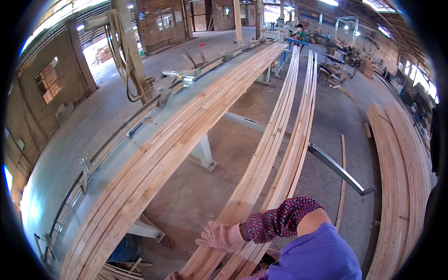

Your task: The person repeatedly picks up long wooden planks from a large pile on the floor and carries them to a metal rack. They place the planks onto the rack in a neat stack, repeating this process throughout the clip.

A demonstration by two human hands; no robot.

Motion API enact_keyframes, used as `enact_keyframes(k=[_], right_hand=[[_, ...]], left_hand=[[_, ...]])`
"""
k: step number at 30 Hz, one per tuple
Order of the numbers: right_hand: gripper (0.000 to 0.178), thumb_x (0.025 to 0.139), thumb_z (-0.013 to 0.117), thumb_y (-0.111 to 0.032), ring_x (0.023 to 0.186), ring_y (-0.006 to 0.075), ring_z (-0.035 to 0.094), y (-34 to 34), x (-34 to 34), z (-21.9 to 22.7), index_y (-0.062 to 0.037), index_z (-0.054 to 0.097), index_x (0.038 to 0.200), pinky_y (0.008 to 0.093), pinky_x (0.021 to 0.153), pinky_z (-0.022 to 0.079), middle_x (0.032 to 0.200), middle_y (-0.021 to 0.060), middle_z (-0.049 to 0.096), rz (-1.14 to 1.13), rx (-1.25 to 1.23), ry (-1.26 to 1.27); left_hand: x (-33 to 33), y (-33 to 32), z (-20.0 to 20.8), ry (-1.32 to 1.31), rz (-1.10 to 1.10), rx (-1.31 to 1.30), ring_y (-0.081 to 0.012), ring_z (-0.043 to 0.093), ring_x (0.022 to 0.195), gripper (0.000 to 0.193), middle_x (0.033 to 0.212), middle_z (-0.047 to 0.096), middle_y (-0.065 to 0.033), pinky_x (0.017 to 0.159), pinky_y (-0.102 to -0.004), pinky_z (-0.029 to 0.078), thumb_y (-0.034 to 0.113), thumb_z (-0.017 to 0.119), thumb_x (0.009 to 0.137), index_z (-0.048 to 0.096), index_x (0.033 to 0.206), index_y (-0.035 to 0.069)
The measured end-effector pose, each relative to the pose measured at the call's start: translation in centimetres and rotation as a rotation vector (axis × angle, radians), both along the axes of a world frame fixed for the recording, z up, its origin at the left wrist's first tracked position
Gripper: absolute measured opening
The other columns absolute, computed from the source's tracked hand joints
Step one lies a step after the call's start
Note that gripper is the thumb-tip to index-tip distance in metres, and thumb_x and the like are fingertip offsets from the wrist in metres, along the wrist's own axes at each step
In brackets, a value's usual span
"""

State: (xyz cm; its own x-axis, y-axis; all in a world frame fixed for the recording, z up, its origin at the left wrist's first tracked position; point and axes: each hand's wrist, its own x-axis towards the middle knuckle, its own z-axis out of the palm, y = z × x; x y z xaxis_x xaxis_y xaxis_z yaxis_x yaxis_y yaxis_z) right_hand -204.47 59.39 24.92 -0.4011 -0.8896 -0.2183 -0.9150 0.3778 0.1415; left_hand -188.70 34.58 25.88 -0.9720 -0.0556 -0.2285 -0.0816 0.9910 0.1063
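Observation:
My right hand (223, 235), in a pinkish work glove with a dark patterned sleeve cover above it, reaches leftward across a bundle of long pale wooden strips (252, 186). Its fingers bend over the bundle's left edge and grip it. Of my left hand (174, 276) only a small gloved bit shows at the bottom edge, by the near end of the same bundle; its fingers are mostly cut off. A second bundle of wooden strips (295, 151) runs alongside to the right, passing under my right forearm.
To the left, a long metal machine bed (156, 114) carries more wooden strips (186, 126) side by side. A metal support arm (338, 170) sticks out to the right. Stacked boards (396, 177) lie at the far right. Another person (299, 33) stands at the far end.

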Motion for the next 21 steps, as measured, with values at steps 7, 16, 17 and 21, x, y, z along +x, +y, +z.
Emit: enact_keyframes(k=[7,16,17,21], right_hand=[[0.060,0.080,0.059,-0.027,0.091,0.0258,0.060,0.5,-0.9,1.3,-0.0102,0.044,0.136,0.0476,0.080,0.045,0.099,0.0082,0.059,-0.043,0.001,-0.100],[0.055,0.082,0.060,-0.024,0.094,0.0261,0.063,5.2,-0.9,3.4,-0.0120,0.047,0.134,0.0440,0.073,0.048,0.106,0.0086,0.063,-0.353,0.116,-0.426],[0.055,0.082,0.059,-0.023,0.093,0.0273,0.064,7.0,0.1,3.4,-0.0119,0.048,0.134,0.0451,0.070,0.050,0.106,0.0093,0.064,-0.473,0.058,-0.618],[0.051,0.085,0.053,-0.028,0.085,0.0309,0.067,16.3,4.4,-0.4,-0.0121,0.049,0.132,0.0417,0.067,0.054,0.094,0.0135,0.067,-0.699,-0.391,-0.340]], left_hand=[[-0.5,0.0,-0.9,-0.030,-0.004,0.023,-0.0360,0.049,0.106,0.088,0.108,0.055,-0.0162,0.093,-0.0497,0.038,0.058,0.079,0.053,0.043,0.116,0.009],[-3.4,3.6,-3.5,0.081,-0.125,-0.023,-0.0374,0.051,0.104,0.068,0.106,0.056,-0.0180,0.092,-0.0477,0.039,0.046,0.072,0.064,0.045,0.111,0.005],[-4.0,4.1,-2.5,0.121,-0.124,-0.025,-0.0372,0.052,0.103,0.066,0.105,0.056,-0.0186,0.090,-0.0478,0.040,0.044,0.071,0.065,0.046,0.110,0.005],[-6.1,5.2,0.8,0.233,-0.162,0.078,-0.0375,0.053,0.098,0.059,0.102,0.056,-0.0204,0.085,-0.0485,0.042,0.038,0.068,0.067,0.047,0.109,0.002]])
